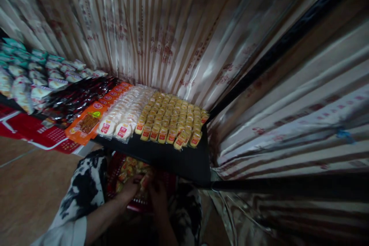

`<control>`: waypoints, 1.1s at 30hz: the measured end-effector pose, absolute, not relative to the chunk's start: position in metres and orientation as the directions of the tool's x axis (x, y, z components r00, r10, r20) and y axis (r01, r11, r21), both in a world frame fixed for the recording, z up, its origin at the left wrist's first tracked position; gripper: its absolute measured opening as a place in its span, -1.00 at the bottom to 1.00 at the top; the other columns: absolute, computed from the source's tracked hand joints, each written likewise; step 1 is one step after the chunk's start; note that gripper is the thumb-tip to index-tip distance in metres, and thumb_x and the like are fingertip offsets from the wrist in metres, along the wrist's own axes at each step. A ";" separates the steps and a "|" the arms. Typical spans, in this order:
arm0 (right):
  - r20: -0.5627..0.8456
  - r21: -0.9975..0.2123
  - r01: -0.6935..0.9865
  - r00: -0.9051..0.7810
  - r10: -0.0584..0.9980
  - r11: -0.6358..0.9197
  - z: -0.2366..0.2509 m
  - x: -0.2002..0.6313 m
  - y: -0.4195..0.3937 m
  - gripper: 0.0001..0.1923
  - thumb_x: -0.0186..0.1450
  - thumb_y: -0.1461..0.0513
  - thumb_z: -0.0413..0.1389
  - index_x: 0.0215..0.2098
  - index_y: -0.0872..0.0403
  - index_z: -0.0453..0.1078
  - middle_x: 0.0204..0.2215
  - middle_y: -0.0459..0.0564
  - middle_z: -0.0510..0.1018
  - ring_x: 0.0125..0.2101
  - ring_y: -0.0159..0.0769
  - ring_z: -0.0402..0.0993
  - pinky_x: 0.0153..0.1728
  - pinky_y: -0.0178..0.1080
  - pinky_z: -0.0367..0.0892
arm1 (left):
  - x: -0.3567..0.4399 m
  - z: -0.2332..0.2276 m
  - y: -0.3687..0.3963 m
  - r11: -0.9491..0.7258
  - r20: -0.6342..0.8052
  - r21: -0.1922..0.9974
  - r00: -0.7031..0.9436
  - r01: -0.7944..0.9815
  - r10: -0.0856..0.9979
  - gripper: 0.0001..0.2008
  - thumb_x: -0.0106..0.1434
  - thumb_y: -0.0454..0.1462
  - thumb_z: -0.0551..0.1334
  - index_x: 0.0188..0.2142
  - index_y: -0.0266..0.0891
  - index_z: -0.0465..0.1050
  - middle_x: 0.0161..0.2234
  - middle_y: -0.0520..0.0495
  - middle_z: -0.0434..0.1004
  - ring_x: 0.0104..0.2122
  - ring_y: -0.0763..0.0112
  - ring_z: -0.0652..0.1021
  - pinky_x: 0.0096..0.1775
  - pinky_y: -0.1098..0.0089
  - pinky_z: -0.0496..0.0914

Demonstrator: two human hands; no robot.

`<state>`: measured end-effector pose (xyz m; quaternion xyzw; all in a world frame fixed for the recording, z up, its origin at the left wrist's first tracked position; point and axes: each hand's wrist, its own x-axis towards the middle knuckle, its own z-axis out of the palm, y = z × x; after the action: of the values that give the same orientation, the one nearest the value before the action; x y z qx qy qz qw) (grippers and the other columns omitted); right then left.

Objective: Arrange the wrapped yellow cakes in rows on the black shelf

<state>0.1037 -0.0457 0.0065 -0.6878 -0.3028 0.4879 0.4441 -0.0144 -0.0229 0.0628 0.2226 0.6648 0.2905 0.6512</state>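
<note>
Both my hands reach down into a red basket (115, 169) below the black shelf. My left hand (131, 187) rests on small yellow snack packets (132, 166) in the basket. My right hand (157, 194) is beside it, fingers curled among the same packets; the dim light hides what either hand actually grips. Above, on the black shelf (173, 159), several rows of the same yellow packets with red labels (173, 120) stand neatly lined up.
Left of the yellow rows lie white round packets (122, 117), orange packs (90, 121), dark red packs (76, 102) and white-green bags (34, 77). Striped shiny curtains (173, 27) hang behind and to the right. A brown floor (29, 192) lies at lower left.
</note>
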 end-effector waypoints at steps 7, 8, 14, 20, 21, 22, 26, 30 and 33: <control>-0.371 -0.921 0.025 0.247 0.895 -0.389 0.065 0.111 -0.040 -0.62 0.01 0.09 0.13 -0.25 0.13 0.41 -0.26 0.08 0.57 -0.22 -0.15 0.49 -0.14 -0.19 0.34 | -0.012 0.100 -0.023 0.660 -0.662 0.749 -0.040 -0.055 0.748 -0.71 -0.07 -0.45 0.09 -0.32 -0.21 0.40 -0.62 0.17 0.37 -0.69 0.59 0.31 -0.60 0.56 0.17; -0.353 -0.928 0.035 0.237 0.905 -0.371 0.074 0.112 -0.039 -0.61 0.03 0.09 0.12 -0.22 0.13 0.41 -0.24 0.08 0.56 -0.20 -0.16 0.48 -0.13 -0.20 0.34 | -0.009 0.105 -0.021 0.634 -0.636 0.771 -0.034 -0.056 0.771 -0.73 -0.07 -0.41 0.11 -0.32 -0.21 0.40 -0.60 0.16 0.39 -0.67 0.58 0.34 -0.59 0.55 0.19; -0.230 -0.965 0.064 0.269 0.935 -0.255 0.112 0.128 -0.030 -0.57 0.08 0.09 0.12 -0.11 0.11 0.36 -0.16 0.06 0.53 -0.12 -0.19 0.45 -0.09 -0.23 0.32 | 0.018 0.126 -0.006 0.400 -0.391 0.913 0.110 -0.079 0.914 -0.75 -0.04 -0.27 0.17 -0.30 -0.24 0.40 -0.45 0.02 0.51 -0.40 0.38 0.50 -0.36 0.45 0.36; 0.009 -0.974 0.208 0.421 0.907 -0.087 0.124 0.169 -0.008 -0.55 0.15 0.09 0.04 -0.04 0.11 0.32 -0.12 0.08 0.50 -0.13 -0.19 0.43 -0.11 -0.19 0.32 | 0.060 0.140 0.028 0.078 -0.112 0.973 0.146 0.217 0.983 -0.62 -0.08 -0.48 0.05 -0.26 -0.25 0.45 -0.26 -0.07 0.49 -0.22 0.38 0.47 -0.12 0.38 0.34; 0.058 -0.962 0.266 0.444 0.894 -0.069 0.127 0.179 -0.001 -0.53 0.15 0.08 0.02 -0.02 0.12 0.31 -0.10 0.11 0.48 -0.12 -0.18 0.42 -0.10 -0.18 0.31 | 0.068 0.145 0.037 0.013 -0.059 0.960 0.160 0.278 0.985 -0.61 -0.07 -0.50 0.04 -0.26 -0.25 0.46 -0.24 -0.08 0.47 -0.21 0.38 0.46 -0.09 0.37 0.33; 0.102 -0.943 0.326 0.466 0.879 -0.063 0.131 0.188 0.006 -0.51 0.16 0.06 0.00 0.00 0.14 0.30 -0.07 0.14 0.45 -0.11 -0.17 0.41 -0.10 -0.17 0.30 | 0.077 0.152 0.046 -0.043 -0.018 0.944 0.183 0.326 0.983 -0.61 -0.06 -0.50 0.04 -0.25 -0.25 0.46 -0.22 -0.10 0.47 -0.21 0.38 0.46 -0.09 0.37 0.33; 0.302 -0.847 0.529 0.556 0.774 -0.050 0.149 0.226 0.046 -0.42 0.17 0.02 -0.09 0.03 0.23 0.26 -0.03 0.24 0.39 -0.06 -0.11 0.35 -0.09 -0.12 0.27 | 0.118 0.182 0.084 -0.193 0.082 0.917 0.308 0.350 0.948 -0.57 0.04 -0.47 0.03 -0.09 -0.22 0.38 -0.20 -0.07 0.48 -0.21 0.41 0.47 -0.08 0.38 0.35; 0.393 -0.824 0.566 0.621 0.678 -0.040 0.161 0.259 0.092 -0.40 0.17 0.08 -0.13 0.08 0.26 0.20 -0.01 0.26 0.38 -0.02 -0.10 0.32 -0.02 -0.09 0.21 | 0.160 0.199 0.113 -0.266 0.125 0.911 0.405 0.314 0.906 -0.51 0.05 -0.49 0.01 -0.02 -0.21 0.31 -0.11 -0.05 0.46 -0.18 0.45 0.47 -0.06 0.44 0.34; 0.373 -0.830 0.553 0.649 0.663 -0.075 0.163 0.276 0.121 -0.39 0.14 0.08 -0.14 0.07 0.26 0.22 -0.04 0.25 0.41 -0.05 -0.08 0.35 -0.04 -0.08 0.22 | 0.183 0.204 0.130 -0.264 0.086 0.894 0.441 0.361 0.893 -0.48 0.05 -0.44 0.07 0.04 -0.16 0.25 -0.02 -0.04 0.40 -0.07 0.40 0.42 0.01 0.41 0.28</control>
<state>0.2765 0.1213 0.1626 -0.7314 -0.4155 0.0512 0.5383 0.1828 0.1305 0.2036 0.7321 0.4283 0.3101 0.4294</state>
